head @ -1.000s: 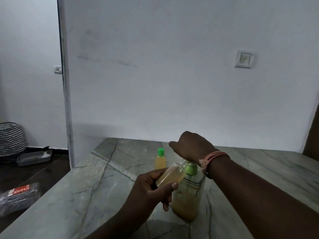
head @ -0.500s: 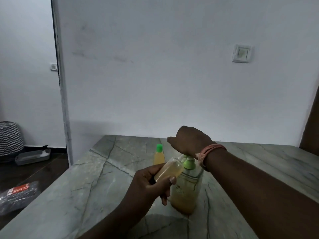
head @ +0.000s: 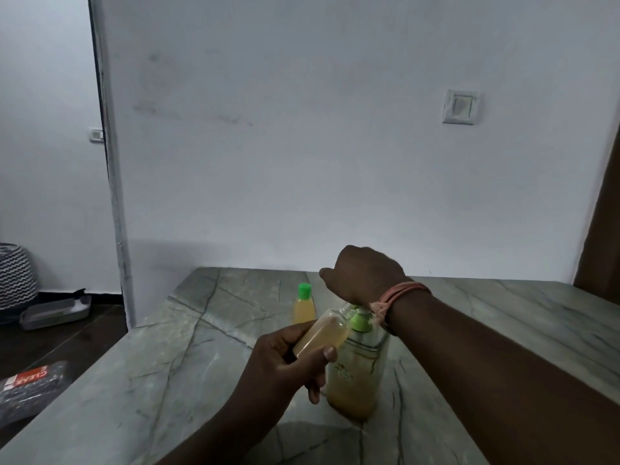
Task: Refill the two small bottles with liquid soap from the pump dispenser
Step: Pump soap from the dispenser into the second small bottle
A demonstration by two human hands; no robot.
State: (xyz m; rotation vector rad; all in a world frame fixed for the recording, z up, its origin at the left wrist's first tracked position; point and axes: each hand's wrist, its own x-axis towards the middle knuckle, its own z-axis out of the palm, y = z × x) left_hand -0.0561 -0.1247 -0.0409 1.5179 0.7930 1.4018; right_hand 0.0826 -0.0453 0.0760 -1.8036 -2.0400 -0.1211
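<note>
- my left hand (head: 285, 360) has its fingers clamped on the open small bottle (head: 322, 337), tilted at the pump dispenser (head: 355, 370) nozzle.
- my right hand (head: 362, 275) sits on the pump; i cannot tell its fingers.
- capped small bottle (head: 304, 305) stands on the counter (head: 167, 380) at 11 o'clock of the dispenser.

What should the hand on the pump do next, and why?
Probably press the pump down again. The left hand holds the open small bottle tilted with its mouth up at the dispenser nozzle, and the right hand rests on the pump head. The bottle looks mostly full, so likely only a few more pumps.
</note>
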